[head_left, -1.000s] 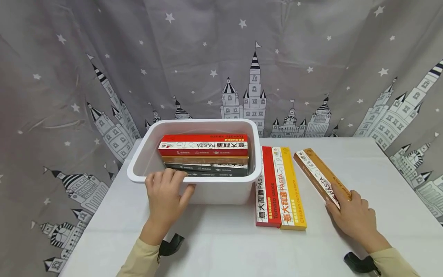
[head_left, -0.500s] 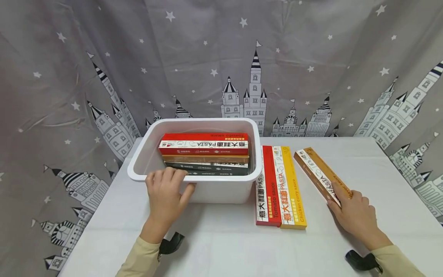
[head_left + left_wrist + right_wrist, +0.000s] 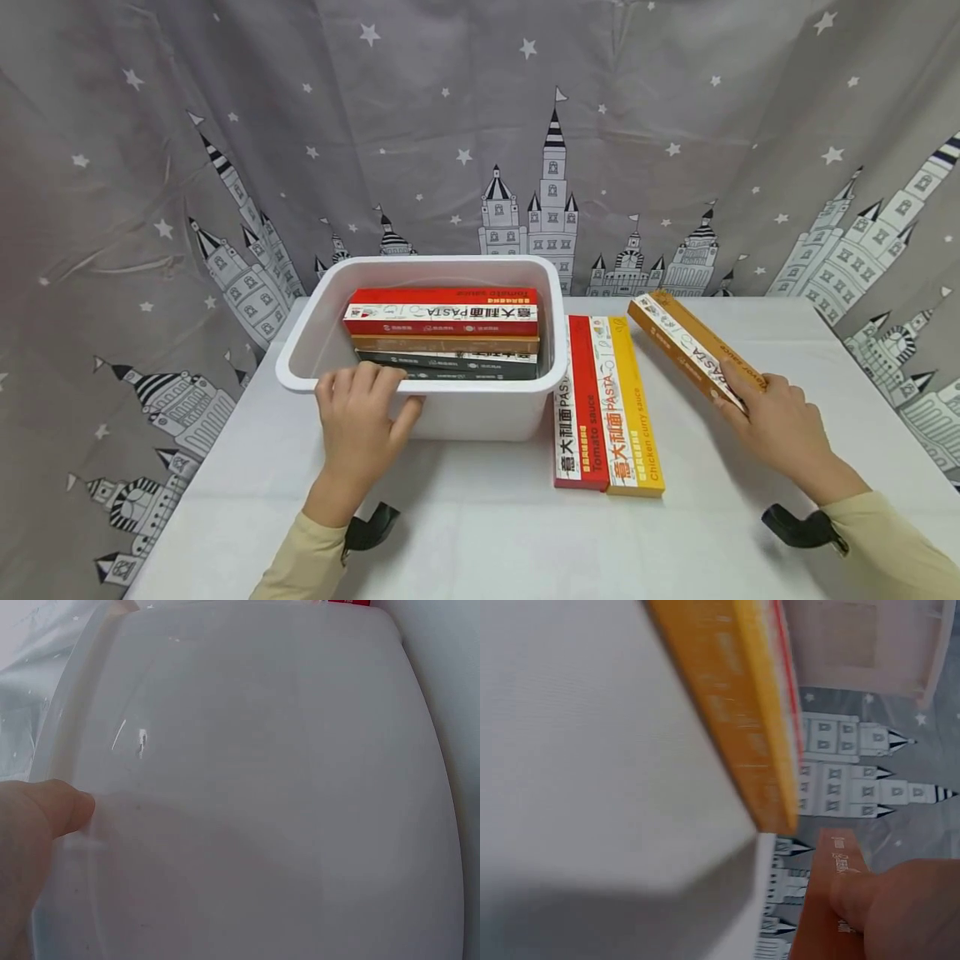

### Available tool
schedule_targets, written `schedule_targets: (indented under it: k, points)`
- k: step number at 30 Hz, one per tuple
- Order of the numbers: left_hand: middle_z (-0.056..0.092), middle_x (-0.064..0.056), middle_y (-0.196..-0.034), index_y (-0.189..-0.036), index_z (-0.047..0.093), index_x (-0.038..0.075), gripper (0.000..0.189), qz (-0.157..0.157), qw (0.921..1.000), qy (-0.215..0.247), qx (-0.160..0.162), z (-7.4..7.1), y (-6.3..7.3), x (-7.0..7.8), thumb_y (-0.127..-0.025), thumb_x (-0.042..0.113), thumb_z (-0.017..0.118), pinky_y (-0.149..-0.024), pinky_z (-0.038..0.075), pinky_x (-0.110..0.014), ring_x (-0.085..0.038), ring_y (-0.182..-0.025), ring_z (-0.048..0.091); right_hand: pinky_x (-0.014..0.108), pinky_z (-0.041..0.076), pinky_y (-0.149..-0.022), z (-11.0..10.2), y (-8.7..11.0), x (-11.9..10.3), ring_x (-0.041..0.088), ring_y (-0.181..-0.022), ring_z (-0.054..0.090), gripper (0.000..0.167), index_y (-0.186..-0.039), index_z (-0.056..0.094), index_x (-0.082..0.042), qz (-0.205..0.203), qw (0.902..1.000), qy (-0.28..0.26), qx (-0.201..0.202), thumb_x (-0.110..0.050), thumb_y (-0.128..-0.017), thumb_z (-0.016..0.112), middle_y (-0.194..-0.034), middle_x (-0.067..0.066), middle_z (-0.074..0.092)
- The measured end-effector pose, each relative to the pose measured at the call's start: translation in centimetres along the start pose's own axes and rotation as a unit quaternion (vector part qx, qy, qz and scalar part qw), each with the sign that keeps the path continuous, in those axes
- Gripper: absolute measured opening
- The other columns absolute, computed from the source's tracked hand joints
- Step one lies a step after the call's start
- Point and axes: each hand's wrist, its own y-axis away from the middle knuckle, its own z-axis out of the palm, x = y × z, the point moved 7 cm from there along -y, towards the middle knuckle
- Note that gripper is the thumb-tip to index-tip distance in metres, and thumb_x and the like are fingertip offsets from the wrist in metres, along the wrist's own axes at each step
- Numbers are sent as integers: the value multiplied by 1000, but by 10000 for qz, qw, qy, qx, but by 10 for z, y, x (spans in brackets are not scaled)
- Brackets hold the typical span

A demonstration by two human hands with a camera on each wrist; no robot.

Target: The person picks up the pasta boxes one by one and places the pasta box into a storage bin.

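My left hand grips the near rim of a white plastic bin, fingers hooked over the edge. In the left wrist view the thumb presses the outer wall just below the rim. At the right, my right hand holds the near end of a brown pasta box, its far end tilted up off the table. The right wrist view has the thumb along the box's side. Inside the bin lie a red pasta box, a brown one and dark ones.
Right of the bin, a red tomato sauce pasta box and a yellow chicken curry one lie side by side on the white table. A grey castle-print curtain hangs behind the table's far edge.
The brown pasta box has risen off the table in my right hand, its far end moving up and slightly left. My left hand and the bin have stayed in place.
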Motion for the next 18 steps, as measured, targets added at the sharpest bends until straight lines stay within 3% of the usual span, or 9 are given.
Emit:
schedule_targets:
  k: [4,9,18]
  points:
    - [61,-16,-89,-94,65,6,22,-18,10000,3,-19,0,0,-1,-84,26,66,-91,31,-58,-37,-85,50,62,47,-58,-30,-19,-13,62,-87,58,64,-153,40,-7,-366,9993,72,85,-31,-98,61,-114,50,51]
    - [61,-16,-88,-93,65,5,22,18,9999,31,109,0,0,0,-81,24,67,-90,32,-58,-38,-85,51,62,50,-68,-63,-42,-32,58,-98,58,66,-156,36,-8,-683,9976,93,-89,-34,-100,59,-122,46,51]
    - [61,-16,-86,-92,65,7,22,29,9994,120,308,0,0,-1,-80,25,67,-89,31,-58,-38,-84,50,57,47,-78,-109,-79,-74,48,-106,54,63,-156,39,-10,-1399,9901,79,-119,-33,-101,58,-127,39,54]
